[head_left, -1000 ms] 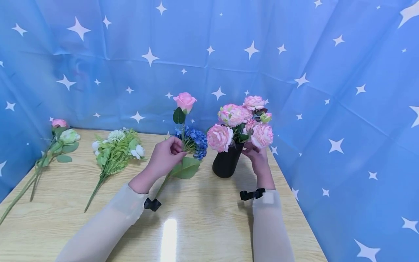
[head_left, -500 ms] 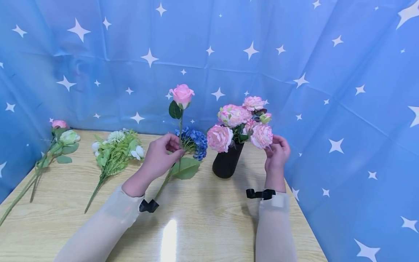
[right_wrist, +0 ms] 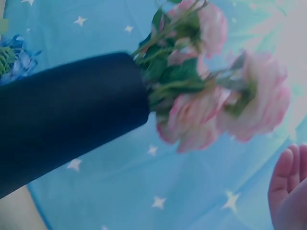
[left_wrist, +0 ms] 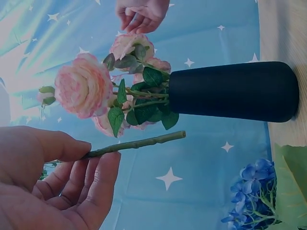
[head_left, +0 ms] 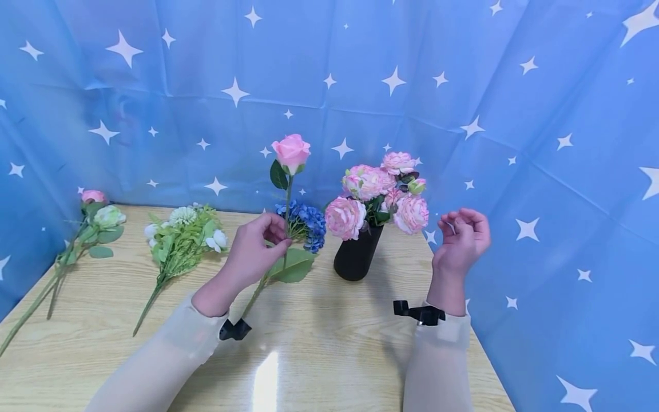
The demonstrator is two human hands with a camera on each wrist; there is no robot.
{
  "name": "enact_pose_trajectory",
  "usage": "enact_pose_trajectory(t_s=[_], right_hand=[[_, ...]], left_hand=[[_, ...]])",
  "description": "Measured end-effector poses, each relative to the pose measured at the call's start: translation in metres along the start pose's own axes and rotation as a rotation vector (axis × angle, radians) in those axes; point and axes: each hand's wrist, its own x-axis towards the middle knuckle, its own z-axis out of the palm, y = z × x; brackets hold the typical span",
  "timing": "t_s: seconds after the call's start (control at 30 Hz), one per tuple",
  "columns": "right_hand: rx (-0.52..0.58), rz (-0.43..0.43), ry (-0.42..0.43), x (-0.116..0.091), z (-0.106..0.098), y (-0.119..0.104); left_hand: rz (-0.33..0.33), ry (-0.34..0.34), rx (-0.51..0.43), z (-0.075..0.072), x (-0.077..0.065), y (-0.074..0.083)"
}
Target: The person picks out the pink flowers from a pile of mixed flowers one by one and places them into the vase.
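A pink rose point(head_left: 291, 153) stands upright above my left hand point(head_left: 252, 249), whose thumb and fingers pinch its green stem. In the left wrist view the cut end of the stem point(left_wrist: 144, 142) sticks out past the fingertips, apart from the black vase point(left_wrist: 230, 91). Pink-and-white peonies point(head_left: 346, 217) fill the mouth of this vase point(head_left: 357, 254), which stands on the table. To the right of the blooms, my right hand point(head_left: 460, 240) is raised with loosely bent fingers, holding nothing. The right wrist view catches part of that hand point(right_wrist: 290, 189) beyond the peonies point(right_wrist: 196, 115).
A blue hydrangea point(head_left: 306, 224) with a broad green leaf lies behind and below my left hand. Further left on the wooden table point(head_left: 319, 355) lie a white-and-green bunch point(head_left: 180, 237) and long stems with a pink and a pale green bloom point(head_left: 109, 215). A star-patterned blue curtain point(head_left: 288, 57) hangs behind.
My right hand has drawn away from beside the vase, out to the right. The rose in my left hand has risen slightly. Vase and peonies stay in place.
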Motion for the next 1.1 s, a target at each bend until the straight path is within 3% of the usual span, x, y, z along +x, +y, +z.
enact_pose_trajectory(t_s=[0.23, 0.4, 0.67, 0.87, 1.1], right_hand=[[0.035, -0.085, -0.199, -0.021, 0.025, -0.018], [0.070, -0.090, -0.319, -0.041, 0.042, -0.026], [-0.041, -0.099, -0.534, -0.070, 0.063, -0.034], [-0.145, -0.058, -0.645, -0.087, 0.068, -0.036], [-0.152, 0.040, -0.764, -0.102, 0.075, -0.032]], left_hand=[[0.031, -0.008, -0.005, 0.002, -0.005, 0.006], [0.059, -0.001, -0.021, 0.003, -0.010, 0.012], [0.120, -0.026, -0.098, 0.014, -0.020, 0.020], [0.162, -0.057, -0.117, 0.022, -0.027, 0.027], [0.207, -0.081, -0.121, 0.029, -0.036, 0.035]])
